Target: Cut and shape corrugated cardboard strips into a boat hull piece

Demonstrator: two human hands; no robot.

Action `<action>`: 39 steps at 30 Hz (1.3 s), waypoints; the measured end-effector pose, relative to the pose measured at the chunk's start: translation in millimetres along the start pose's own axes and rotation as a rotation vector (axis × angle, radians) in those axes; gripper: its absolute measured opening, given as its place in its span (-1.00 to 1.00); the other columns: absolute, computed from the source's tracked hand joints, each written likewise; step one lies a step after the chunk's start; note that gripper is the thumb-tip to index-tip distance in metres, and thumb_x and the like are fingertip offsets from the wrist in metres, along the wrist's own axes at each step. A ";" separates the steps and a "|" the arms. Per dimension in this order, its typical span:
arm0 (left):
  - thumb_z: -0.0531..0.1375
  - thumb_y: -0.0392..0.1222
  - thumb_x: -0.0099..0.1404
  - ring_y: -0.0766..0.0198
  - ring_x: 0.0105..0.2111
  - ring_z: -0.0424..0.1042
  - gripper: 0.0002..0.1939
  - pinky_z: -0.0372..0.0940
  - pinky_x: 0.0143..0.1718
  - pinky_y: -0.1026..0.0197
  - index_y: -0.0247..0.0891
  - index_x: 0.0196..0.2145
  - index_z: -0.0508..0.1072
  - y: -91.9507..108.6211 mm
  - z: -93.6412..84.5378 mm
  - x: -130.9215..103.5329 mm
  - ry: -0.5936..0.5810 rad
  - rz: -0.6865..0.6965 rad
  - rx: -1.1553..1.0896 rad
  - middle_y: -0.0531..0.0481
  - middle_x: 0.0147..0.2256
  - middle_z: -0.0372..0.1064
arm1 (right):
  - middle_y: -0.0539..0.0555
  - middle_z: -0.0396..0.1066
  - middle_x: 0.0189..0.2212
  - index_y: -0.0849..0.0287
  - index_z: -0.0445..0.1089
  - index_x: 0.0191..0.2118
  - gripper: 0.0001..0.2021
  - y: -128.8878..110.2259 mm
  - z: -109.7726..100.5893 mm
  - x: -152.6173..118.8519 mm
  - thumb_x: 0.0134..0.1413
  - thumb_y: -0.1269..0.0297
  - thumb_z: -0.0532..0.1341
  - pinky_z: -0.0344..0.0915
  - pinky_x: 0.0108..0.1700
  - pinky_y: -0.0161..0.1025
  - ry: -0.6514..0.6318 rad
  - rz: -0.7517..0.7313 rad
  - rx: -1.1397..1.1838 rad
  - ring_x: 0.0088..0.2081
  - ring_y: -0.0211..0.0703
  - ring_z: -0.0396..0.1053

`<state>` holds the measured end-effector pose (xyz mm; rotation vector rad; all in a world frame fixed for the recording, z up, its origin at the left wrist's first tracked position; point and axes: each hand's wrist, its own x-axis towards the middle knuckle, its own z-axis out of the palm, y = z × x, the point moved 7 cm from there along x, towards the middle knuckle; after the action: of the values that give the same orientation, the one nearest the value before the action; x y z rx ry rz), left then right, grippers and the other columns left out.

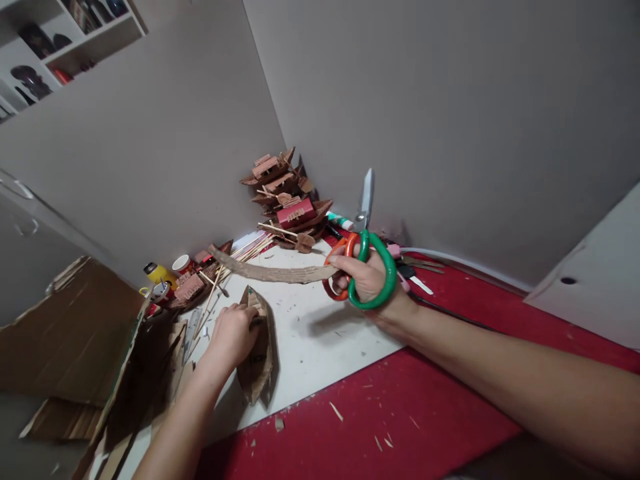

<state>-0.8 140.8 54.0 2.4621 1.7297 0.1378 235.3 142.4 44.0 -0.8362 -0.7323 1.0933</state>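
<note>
In my right hand [364, 273] are scissors [373, 270] with green and orange handles, blades pointing up. The same hand pinches one end of a curved cardboard strip [285, 273], which stretches left above the white board [310, 347]. My left hand [235, 333] has its fingers curled over the side of a small cardboard boat hull [260, 363] that lies on the board. The tips of those fingers are partly hidden inside the hull.
Finished cardboard boats [295, 213] are stacked at the back corner. Left of the board are sticks [250, 250], cups [181, 264], a yellow bottle [160, 273] and large cardboard sheets [75, 333]. Scraps dot the red table [350, 427]. Grey walls stand behind.
</note>
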 end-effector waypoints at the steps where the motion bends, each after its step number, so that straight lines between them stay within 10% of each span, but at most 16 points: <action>1: 0.18 -0.35 0.07 0.04 -0.20 0.40 -0.86 0.15 -0.11 0.07 -0.22 -0.41 0.51 0.7 2.1 2.8 -0.025 0.017 0.045 -0.17 -0.32 0.49 | -0.15 0.19 -0.72 0.15 0.18 -0.46 -0.78 2.4 1.8 -1.8 -0.24 0.27 0.25 0.05 -0.75 -0.41 -0.018 0.013 -0.013 -0.76 -0.41 0.12; 23: 0.01 -0.57 0.04 0.09 0.09 0.24 -0.44 0.12 0.05 0.15 -0.20 -0.04 0.39 9.6 7.4 -4.3 -0.131 0.221 0.285 -0.17 0.03 0.34 | -0.20 0.15 -0.77 0.14 0.20 -0.42 -0.79 14.8 9.9 -12.5 -0.17 0.25 0.26 0.11 -0.77 -0.41 -0.146 0.071 -0.027 -0.77 -0.39 0.13; 39: 0.08 -0.44 0.09 0.05 -0.08 0.35 -0.72 0.21 -0.07 0.11 -0.25 -0.25 0.45 -16.1 11.0 7.4 -0.167 0.088 0.316 -0.18 -0.15 0.44 | -0.16 0.19 -0.73 0.15 0.23 -0.40 -0.85 18.5 6.1 -10.9 -0.06 0.25 0.22 0.16 -0.76 -0.39 -0.181 0.016 -0.071 -0.76 -0.35 0.16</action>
<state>-11.6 152.5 40.6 2.6741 1.6837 -0.3498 218.7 137.6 30.0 -0.8110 -0.9216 1.1730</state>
